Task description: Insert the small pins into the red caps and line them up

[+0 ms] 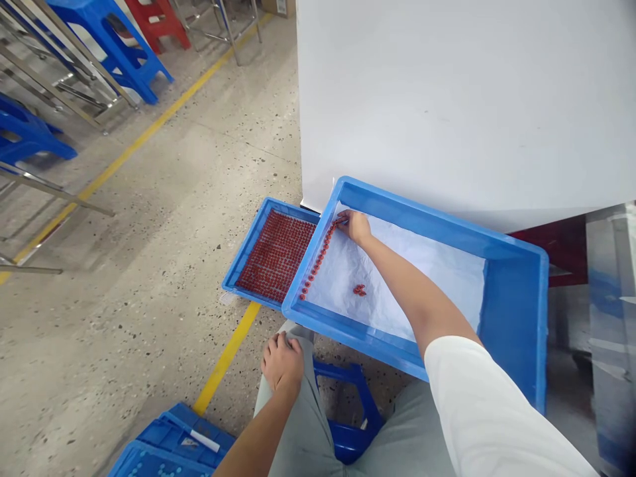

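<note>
My right hand [354,226] reaches into the large blue tray [412,358], its fingers pinched at the far end of a row of small round red pieces [318,260]. A bit of red shows at the fingertips, though the fingers partly cover it. White paper [392,301] lines most of the tray. A small loose heap of red pieces [360,290] lies on it, nearer to me. On my left knee rests my left hand [282,361], fingers apart and bent over the trouser leg, holding nothing.
A smaller blue tray [248,248] packed with rows of red pieces sits partly under the large tray's left edge. Blue crates [173,440] stand at lower left. A white panel [447,99] rises behind. Blue stools [106,40] and metal frames stand at upper left.
</note>
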Available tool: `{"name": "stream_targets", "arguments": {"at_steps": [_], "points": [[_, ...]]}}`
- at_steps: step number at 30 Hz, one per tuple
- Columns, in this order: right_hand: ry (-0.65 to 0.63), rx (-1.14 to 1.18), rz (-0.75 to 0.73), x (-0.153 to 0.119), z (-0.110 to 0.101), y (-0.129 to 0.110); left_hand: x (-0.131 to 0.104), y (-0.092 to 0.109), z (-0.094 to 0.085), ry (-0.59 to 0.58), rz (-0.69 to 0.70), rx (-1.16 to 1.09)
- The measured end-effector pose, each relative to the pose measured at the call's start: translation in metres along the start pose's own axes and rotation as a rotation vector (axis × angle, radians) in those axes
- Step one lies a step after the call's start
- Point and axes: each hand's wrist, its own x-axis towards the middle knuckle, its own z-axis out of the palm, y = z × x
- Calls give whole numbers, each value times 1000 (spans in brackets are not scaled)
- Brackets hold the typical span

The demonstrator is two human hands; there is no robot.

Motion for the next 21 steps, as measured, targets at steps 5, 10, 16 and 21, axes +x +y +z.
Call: {"name": "stream_targets", "arguments": {"at_steps": [5, 10, 16, 21], "points": [[14, -2, -1, -12, -13, -5, 0, -1, -1, -18, -9, 1], [47, -25, 10, -82, -39, 2, 0, -1, -5, -14, 3, -5], [-121, -65, 45, -183, -46, 24, -2, 0, -5, -19, -1, -2], [-220, -131, 69, -194, -37, 28, -3, 1, -6, -23, -9, 3]]}}
